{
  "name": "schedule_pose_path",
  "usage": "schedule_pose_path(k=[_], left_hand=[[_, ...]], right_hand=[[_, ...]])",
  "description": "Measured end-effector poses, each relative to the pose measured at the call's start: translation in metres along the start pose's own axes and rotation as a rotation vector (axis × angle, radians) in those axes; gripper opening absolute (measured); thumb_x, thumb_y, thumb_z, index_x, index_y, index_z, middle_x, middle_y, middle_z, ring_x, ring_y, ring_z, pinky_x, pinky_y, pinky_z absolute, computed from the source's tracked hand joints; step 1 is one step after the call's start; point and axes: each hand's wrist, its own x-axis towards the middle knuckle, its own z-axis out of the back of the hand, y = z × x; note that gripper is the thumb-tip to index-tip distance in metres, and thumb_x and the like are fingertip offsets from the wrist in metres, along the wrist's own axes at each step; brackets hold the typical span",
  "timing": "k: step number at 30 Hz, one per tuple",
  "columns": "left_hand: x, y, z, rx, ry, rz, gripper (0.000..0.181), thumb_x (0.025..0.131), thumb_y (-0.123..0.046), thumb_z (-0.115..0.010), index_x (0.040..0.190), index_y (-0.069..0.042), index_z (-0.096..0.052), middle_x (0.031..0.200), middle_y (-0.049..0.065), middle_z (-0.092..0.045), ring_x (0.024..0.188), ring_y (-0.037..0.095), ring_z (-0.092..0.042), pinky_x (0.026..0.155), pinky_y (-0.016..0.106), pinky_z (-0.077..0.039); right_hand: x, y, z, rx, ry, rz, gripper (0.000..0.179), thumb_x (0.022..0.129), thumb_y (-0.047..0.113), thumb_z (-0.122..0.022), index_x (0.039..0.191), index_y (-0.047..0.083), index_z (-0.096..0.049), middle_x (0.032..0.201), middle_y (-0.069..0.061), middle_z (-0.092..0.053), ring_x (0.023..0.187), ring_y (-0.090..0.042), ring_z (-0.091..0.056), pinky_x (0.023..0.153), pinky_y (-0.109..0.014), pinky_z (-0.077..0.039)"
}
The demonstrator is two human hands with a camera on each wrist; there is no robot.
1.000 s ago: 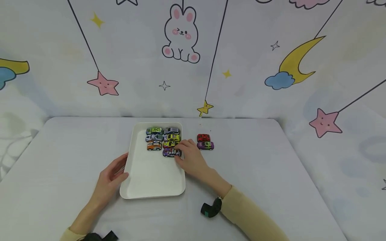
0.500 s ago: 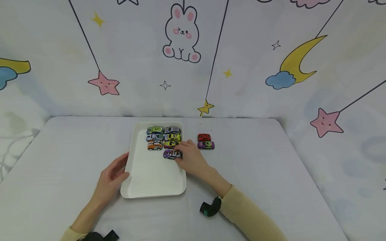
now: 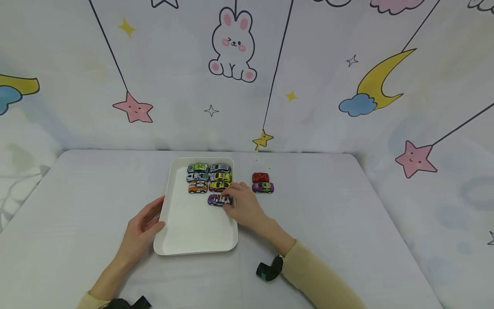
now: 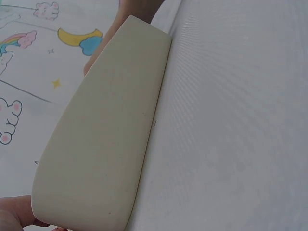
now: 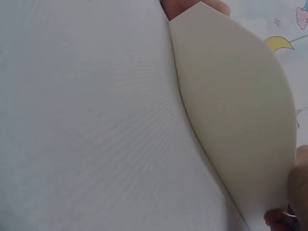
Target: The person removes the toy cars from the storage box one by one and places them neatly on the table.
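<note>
My right hand (image 3: 245, 207) reaches over the right rim of a white tray (image 3: 193, 231), its thumb and fingers pinching a purple toy car (image 3: 218, 200) at its right end. That car lies just below a yellow-and-red toy car (image 3: 219, 186), with a narrow gap between them. At the tray's left side my left hand (image 3: 143, 225) grips the edge, thumb at the rim and fingers along the outer wall. In the left wrist view the tray's near wall (image 4: 101, 125) fills the middle. The right wrist view shows right fingertips (image 5: 281, 220) low at the tray's corner; the car is hidden there.
Beyond the pinched car, toy cars fill two columns in the tray, including a green one (image 3: 198, 168) and an orange one (image 3: 198, 187). Right of the tray, a red car (image 3: 260, 177) and a purple-green car (image 3: 263, 187) sit on the white table (image 3: 328, 214).
The purple car has slid slightly toward the near side of the tray with my right hand, and a gap has opened below the yellow-and-red car. My left hand stays put.
</note>
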Motion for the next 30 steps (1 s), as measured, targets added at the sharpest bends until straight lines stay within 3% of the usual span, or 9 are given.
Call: schedule_pose_path(k=[11,17,21,25,30], left_hand=[[0.0,-0.002,-0.001,-0.003,0.0,0.013,0.057,0.094,0.009,-0.057,0.148,0.004,-0.041,0.148,0.035,-0.041,0.13,-0.008,-0.047,0.099,0.007,-0.042],[0.0,0.0,-0.001,-0.002,-0.003,0.007,0.056,0.094,0.009,-0.056,0.148,0.005,-0.041,0.148,0.033,-0.042,0.13,-0.008,-0.047,0.099,0.007,-0.042],[0.0,0.001,-0.001,-0.037,-0.007,-0.014,0.056,0.093,0.011,-0.057,0.147,0.007,-0.041,0.148,0.023,-0.047,0.131,-0.002,-0.05,0.1,0.009,-0.044],[0.0,0.003,-0.001,-0.072,-0.003,-0.037,0.056,0.091,0.014,-0.056,0.145,0.01,-0.041,0.148,0.01,-0.051,0.132,0.002,-0.051,0.1,0.011,-0.045],[0.0,0.003,0.0,-0.063,-0.005,-0.042,0.056,0.091,0.015,-0.056,0.145,0.011,-0.041,0.148,0.012,-0.051,0.132,0.001,-0.05,0.1,0.011,-0.045]], right_hand=[[-0.003,-0.005,-0.001,0.047,-0.078,0.069,0.028,0.076,0.009,-0.084,0.103,0.01,-0.076,0.095,-0.001,-0.068,0.087,-0.017,-0.055,0.072,-0.03,-0.048],[-0.012,-0.012,-0.005,0.09,-0.252,0.203,0.033,0.078,0.01,-0.085,0.109,0.009,-0.075,0.107,-0.003,-0.07,0.096,-0.018,-0.059,0.078,-0.03,-0.051],[-0.017,-0.018,-0.005,0.128,-0.36,0.28,0.036,0.077,0.008,-0.084,0.112,0.008,-0.074,0.108,-0.005,-0.07,0.098,-0.02,-0.062,0.084,-0.033,-0.051],[-0.025,-0.025,0.0,0.158,-0.403,0.277,0.036,0.077,0.007,-0.084,0.112,0.007,-0.073,0.107,-0.007,-0.069,0.1,-0.021,-0.063,0.09,-0.037,-0.051],[-0.035,-0.036,0.007,0.184,-0.414,0.218,0.036,0.079,0.007,-0.082,0.113,0.007,-0.073,0.11,-0.008,-0.068,0.103,-0.023,-0.063,0.091,-0.033,-0.053]])
